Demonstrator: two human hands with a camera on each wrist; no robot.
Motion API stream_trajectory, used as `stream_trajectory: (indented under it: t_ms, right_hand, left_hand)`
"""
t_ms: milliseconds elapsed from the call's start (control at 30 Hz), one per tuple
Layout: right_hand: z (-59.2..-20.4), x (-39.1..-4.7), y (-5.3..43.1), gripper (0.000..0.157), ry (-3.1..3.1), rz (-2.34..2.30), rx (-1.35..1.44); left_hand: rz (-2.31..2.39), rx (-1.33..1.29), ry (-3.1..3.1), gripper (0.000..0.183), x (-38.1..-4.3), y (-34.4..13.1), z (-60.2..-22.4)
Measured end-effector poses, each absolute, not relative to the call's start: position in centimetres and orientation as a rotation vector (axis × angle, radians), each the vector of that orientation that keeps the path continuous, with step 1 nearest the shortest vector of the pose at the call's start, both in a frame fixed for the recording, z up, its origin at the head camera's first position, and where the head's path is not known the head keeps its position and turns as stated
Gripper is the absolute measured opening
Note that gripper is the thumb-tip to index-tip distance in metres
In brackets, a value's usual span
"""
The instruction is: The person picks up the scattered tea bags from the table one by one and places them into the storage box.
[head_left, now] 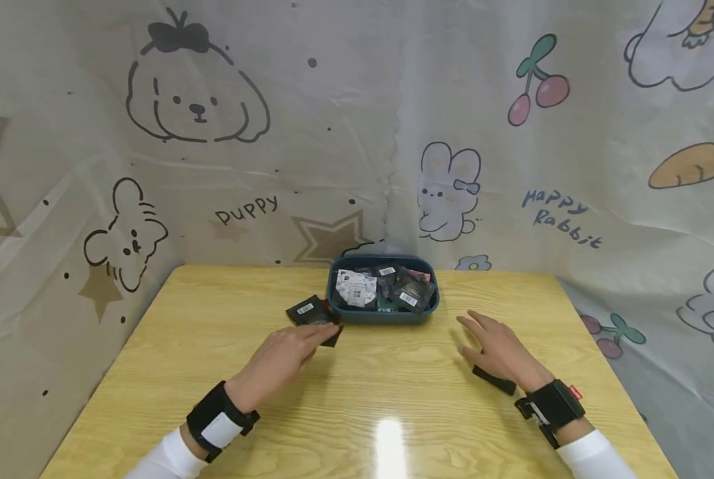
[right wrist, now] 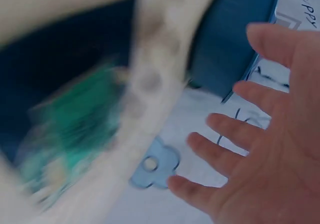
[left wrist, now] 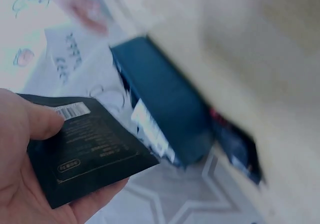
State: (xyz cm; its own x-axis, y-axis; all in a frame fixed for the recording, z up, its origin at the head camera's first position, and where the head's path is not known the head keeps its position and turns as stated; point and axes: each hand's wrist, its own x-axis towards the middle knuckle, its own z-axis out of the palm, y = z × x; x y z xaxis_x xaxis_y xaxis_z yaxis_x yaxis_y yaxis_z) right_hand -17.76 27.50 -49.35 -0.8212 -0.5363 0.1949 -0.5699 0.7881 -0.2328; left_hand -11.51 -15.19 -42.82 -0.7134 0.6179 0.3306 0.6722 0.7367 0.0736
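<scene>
My left hand (head_left: 287, 356) pinches a flat black packet (left wrist: 102, 146) with a barcode label and fine print, the thumb lying over the label. Just past these fingers another black packet (head_left: 306, 309) with a white barcode lies on the table, against the left end of a dark blue bin (head_left: 386, 319). To the right of the bin, my right hand (head_left: 497, 346) has its fingers spread and grips nothing. Below it is a dark flat item (head_left: 493, 380), seen nearly edge-on. The right wrist view shows a blurred dark item with a green patch (right wrist: 82, 111).
Several packets fill the bin, among them a white patterned one (head_left: 355, 287) and a black one (head_left: 413, 293). The bin stands at the back of the wood-grain table (head_left: 386, 379), close to a curtain (head_left: 345, 133) printed with cartoons.
</scene>
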Motion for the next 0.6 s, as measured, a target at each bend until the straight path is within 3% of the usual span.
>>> stream_trajectory:
  t_ms: [200,400,600]
  right_hand:
    - [-50.6,-14.6,29.9,0.067,-2.99,0.469,0.818]
    - [-51.1,-12.8,30.3,0.062,-3.029,0.557,0.809]
    - [-51.5,-12.2,30.2,0.057,-3.004,0.565,0.787]
  left_hand:
    - [-0.147,-0.922,-2.531,0.068,-15.7,-15.3,-41.3]
    - [-0.134,-0.865,-2.532,0.07,-19.9,-13.5,-41.1]
    - [-0.183,-0.936,-2.54,0.06,-23.7,-10.7,-43.1]
